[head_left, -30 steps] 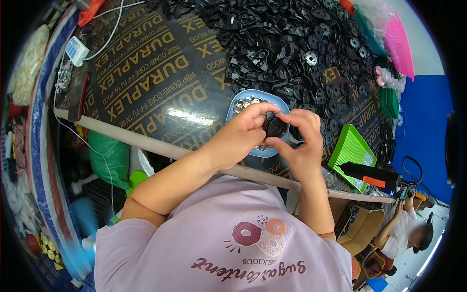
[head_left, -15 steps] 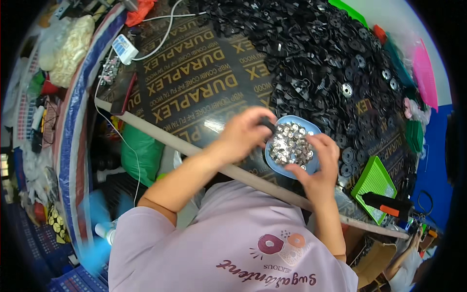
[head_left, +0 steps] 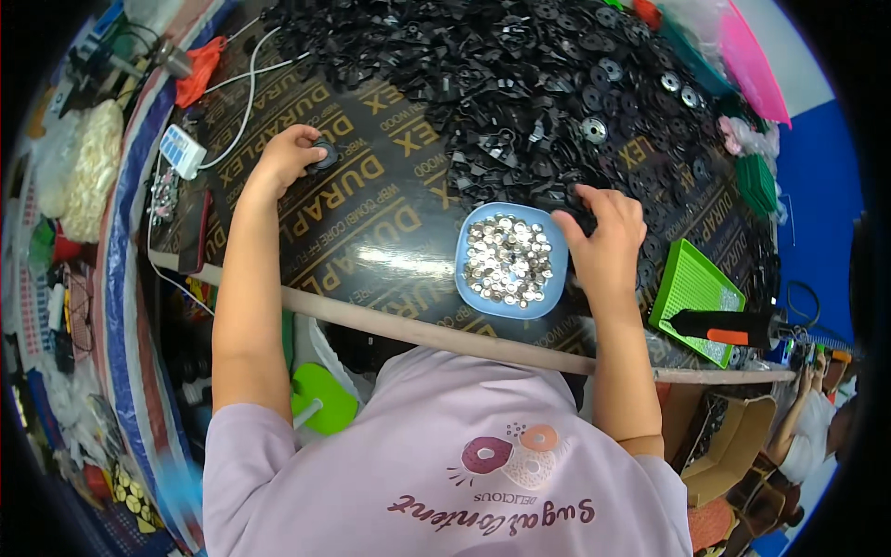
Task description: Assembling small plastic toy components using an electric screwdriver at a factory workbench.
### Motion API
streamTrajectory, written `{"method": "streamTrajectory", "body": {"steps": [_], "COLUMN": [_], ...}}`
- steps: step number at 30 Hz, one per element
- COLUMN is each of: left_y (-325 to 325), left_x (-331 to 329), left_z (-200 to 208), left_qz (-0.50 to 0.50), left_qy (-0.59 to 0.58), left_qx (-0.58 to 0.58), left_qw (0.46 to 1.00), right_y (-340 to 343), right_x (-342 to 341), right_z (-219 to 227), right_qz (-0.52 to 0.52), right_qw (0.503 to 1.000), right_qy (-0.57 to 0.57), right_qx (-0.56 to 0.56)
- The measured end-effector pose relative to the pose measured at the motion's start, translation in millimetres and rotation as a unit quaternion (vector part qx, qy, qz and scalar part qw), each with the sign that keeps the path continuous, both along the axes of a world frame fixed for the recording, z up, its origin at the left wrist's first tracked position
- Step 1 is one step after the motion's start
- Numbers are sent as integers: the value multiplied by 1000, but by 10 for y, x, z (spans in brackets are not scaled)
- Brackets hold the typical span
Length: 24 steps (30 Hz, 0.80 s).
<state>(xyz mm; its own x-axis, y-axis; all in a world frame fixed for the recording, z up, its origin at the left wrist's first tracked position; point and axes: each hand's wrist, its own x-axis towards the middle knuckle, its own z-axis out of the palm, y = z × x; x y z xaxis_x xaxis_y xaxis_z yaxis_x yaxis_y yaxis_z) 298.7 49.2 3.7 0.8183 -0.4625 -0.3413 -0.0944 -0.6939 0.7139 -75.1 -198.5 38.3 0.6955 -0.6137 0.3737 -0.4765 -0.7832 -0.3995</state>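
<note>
Over the left part of the table, my left hand is closed on a small round black plastic part, pinched at its edge by thumb and fingers. My right hand reaches to the near edge of a heap of black plastic parts, thumb and forefinger apart. Just left of it, a light blue square dish with rounded corners stands on the table, holding many small shiny metal caps.
On the right lies a green slotted tray with a black-and-orange tool across it. A phone and white power strip sit at the left. An open cardboard box and another person are at lower right.
My left hand has moved from beside the dish far to the left with the black part. My right hand has left the dish's rim for the black heap.
</note>
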Motion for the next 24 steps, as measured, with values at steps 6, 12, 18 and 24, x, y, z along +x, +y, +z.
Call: {"method": "streamTrajectory", "body": {"steps": [6, 12, 18, 24], "left_y": [-321, -733, -1062, -911], "left_x": [-671, -2062, -2640, -2344], "left_z": [207, 298, 242, 181], "left_qz": [-14, -102, -72, -14], "left_qy": [-348, 1, 402, 282], "left_qx": [-43, -346, -498, -413], "left_qw": [936, 933, 765, 866], "right_y": [-7, -214, 329, 129], "right_x": [218, 69, 5, -151], "right_z": [-57, 4, -4, 16], "right_qz": [-54, -75, 188, 150], "right_qw": [996, 898, 963, 986], "right_qy": [25, -219, -192, -58], "right_qx": [67, 374, 3, 31]}}
